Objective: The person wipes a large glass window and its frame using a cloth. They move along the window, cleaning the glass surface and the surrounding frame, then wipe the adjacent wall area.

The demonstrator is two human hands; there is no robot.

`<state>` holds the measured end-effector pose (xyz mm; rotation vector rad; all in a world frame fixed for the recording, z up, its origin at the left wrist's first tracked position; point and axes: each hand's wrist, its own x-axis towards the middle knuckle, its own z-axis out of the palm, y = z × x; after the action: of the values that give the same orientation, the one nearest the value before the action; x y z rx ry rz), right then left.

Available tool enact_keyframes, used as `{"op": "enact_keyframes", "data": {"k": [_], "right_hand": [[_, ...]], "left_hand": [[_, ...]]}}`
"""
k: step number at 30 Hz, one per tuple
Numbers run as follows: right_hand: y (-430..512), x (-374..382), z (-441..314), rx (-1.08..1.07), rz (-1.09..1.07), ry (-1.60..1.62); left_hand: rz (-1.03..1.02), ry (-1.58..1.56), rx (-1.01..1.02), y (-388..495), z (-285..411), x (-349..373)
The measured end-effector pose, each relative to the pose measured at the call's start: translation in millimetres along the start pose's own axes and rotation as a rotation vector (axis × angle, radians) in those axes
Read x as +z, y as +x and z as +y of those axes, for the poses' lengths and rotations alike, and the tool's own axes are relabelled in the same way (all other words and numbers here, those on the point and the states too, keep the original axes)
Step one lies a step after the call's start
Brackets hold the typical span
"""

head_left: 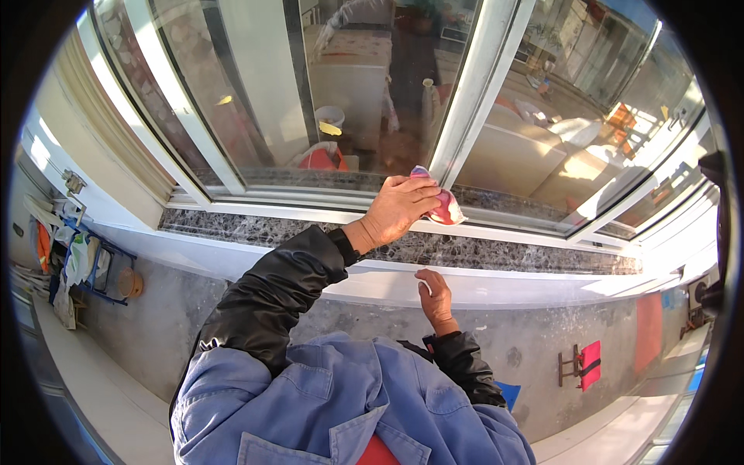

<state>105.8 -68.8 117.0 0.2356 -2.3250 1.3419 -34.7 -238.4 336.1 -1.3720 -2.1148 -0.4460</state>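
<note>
My left hand (395, 212) presses a pink and white cloth (446, 210) against the lower end of the white upright window frame (465, 110), where it meets the bottom rail. Part of the cloth is hidden under the fingers. My right hand (436, 299) is lower down, in front of the wall below the sill, with fingers slightly curled and apart and nothing in them. Between the two hands runs the dark marbled stone sill (494, 253). Glass panes (360, 116) rise on both sides of the upright.
At the left, a blue metal rack (102, 273) holds bags and cloths, beside an orange-brown bucket (130, 283). A small folding stool with a pink seat (590, 365) stands on the concrete floor at the right. A metal bracket (74, 182) is on the left wall.
</note>
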Motion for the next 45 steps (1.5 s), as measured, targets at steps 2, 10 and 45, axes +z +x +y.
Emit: {"op": "enact_keyframes", "data": {"k": [2,10,45], "right_hand": [[-4,-15,-5,0.286,0.026,0.278],[13,-24,-33,0.743,-0.034,1.359],[11,31,-69,0.764,-0.061,1.488]], "left_hand": [[-0.080,-0.894,-0.562,-34,11,21],[-0.013,-2.203,-1.132,-95,34,50],[0.298,-1.881,-1.251,-152,12,43]]}}
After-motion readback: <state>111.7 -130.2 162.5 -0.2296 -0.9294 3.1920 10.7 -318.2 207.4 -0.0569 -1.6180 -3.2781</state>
